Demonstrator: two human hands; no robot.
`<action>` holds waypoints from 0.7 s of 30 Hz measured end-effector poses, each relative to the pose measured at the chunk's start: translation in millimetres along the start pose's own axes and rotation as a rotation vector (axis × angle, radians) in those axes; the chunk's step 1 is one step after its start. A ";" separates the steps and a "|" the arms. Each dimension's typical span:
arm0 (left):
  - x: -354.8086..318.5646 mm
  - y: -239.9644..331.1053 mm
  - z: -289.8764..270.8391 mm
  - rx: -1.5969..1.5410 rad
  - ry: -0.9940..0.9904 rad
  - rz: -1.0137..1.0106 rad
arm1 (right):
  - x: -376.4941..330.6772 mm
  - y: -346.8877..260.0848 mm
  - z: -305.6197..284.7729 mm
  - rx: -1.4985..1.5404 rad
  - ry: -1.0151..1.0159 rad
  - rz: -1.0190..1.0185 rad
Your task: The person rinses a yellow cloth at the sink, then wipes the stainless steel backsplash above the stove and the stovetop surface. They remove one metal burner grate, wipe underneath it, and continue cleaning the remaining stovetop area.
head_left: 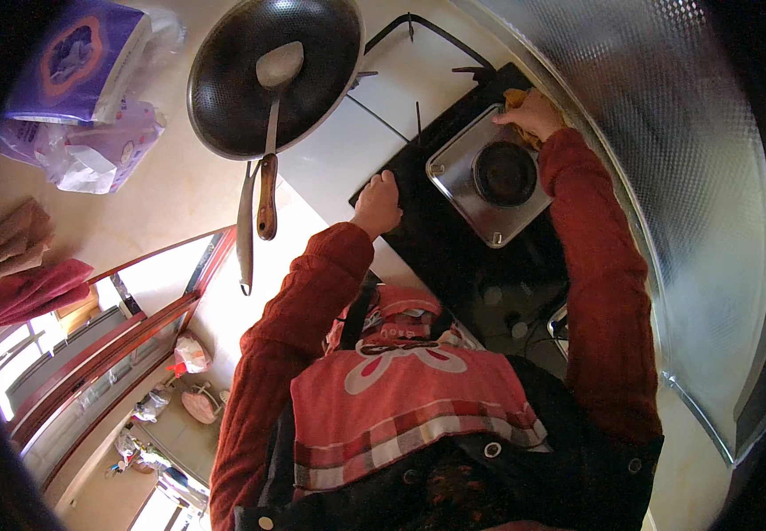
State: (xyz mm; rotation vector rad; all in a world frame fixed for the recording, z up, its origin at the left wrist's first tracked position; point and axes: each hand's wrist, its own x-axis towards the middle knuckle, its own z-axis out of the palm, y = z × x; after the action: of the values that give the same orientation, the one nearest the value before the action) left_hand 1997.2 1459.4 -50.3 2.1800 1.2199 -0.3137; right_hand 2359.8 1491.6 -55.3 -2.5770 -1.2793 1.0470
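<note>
Our left hand (378, 205): curled on black panel (414, 195) | right hand (535, 117), apart: clasping yellow cloth (514, 96) | metal tray (458, 173): right's 7 o'clock, nearer

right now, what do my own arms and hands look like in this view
Both arms wear rust-red knit sleeves, the left sleeve showing raised lengthwise ribs and the right sleeve in matching colour. They reach down to about the wrists. The left grip and right grip are bare hands, with no gloves. No cables or printed markings show on either sleeve.
</note>
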 end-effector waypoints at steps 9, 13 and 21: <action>0.6 0.9 -0.7 -0.017 0.016 -0.010 | -22.6 -4.8 -5.2 -0.012 0.075 -0.060; 1.1 0.8 0.0 -0.029 0.044 -0.008 | -20.1 6.5 3.9 0.035 0.167 -0.112; 5.0 1.6 -0.8 0.043 -0.004 -0.007 | -46.7 -25.7 28.3 -0.394 0.264 -0.403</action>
State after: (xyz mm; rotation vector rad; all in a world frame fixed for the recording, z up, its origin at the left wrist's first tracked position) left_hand 2001.2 1462.7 -51.4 2.2109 1.2290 -0.3499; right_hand 2305.8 1468.0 -42.5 -2.4232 -1.9684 0.4007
